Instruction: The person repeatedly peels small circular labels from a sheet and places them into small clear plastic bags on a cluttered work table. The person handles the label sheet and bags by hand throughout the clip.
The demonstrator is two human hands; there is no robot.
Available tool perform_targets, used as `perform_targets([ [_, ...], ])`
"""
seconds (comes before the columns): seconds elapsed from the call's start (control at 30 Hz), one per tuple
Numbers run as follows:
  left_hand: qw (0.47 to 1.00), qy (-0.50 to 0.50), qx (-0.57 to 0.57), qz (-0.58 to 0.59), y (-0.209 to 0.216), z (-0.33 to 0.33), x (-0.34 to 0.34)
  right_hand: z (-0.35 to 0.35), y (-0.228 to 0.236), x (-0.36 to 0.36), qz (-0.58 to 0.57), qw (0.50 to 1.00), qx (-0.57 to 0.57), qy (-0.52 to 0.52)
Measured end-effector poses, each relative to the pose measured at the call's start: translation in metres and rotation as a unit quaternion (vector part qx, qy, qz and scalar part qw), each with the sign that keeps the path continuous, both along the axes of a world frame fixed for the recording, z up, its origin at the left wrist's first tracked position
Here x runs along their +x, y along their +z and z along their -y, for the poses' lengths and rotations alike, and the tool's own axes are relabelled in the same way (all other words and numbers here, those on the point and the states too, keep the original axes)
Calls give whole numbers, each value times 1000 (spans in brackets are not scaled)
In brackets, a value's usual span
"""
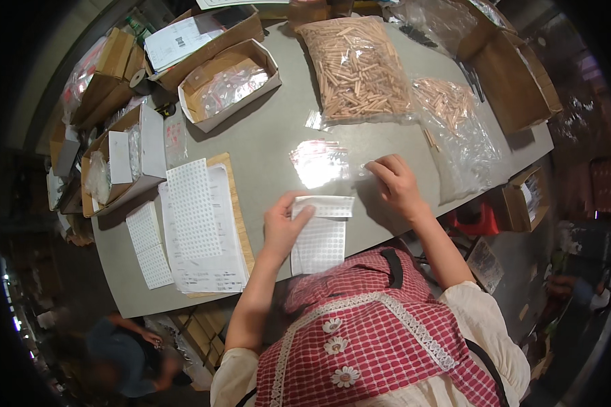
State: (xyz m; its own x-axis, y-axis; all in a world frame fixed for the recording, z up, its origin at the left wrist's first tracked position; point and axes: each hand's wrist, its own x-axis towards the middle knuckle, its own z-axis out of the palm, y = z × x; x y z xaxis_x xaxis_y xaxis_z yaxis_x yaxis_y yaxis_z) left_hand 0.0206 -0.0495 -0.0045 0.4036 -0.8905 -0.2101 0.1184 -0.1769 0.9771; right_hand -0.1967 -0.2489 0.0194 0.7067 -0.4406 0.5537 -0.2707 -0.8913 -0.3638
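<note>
My left hand [284, 222] grips a white sheet of small round stickers [321, 243] at its upper left, thumb on top. The sheet's top end is folded over, and its lower part hangs toward the table's near edge. Just beyond it lies a fanned stack of shiny clear plastic bags [319, 164]. My right hand [395, 184] is at the right side of that stack, fingers bent and closed, fingertips at a small clear piece [364, 169] on the tabletop. Whatever is between those fingertips is too small to tell.
A large clear bag of wooden dowels [356, 68] lies at the back, a smaller dowel bag [448, 112] to its right. Left are more sticker sheets [195, 210] on papers, and open boxes [229, 85] of plastic bags. A cardboard box [509, 81] stands back right. Another person [129, 356] is lower left.
</note>
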Motion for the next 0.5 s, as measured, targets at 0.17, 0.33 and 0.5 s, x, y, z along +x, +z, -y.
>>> perform_targets([
  [0.17, 994, -35, -27, -100, 43, 16, -3, -6, 30, 34, 49, 996, -57, 48],
  [0.33, 985, 59, -53, -153, 63, 12, 26, 8, 61, 62, 65, 985, -130, 90],
  [0.5, 971, 61, -95, -209, 87, 5, 73, 23, 92, 101, 79, 971, -178, 140],
])
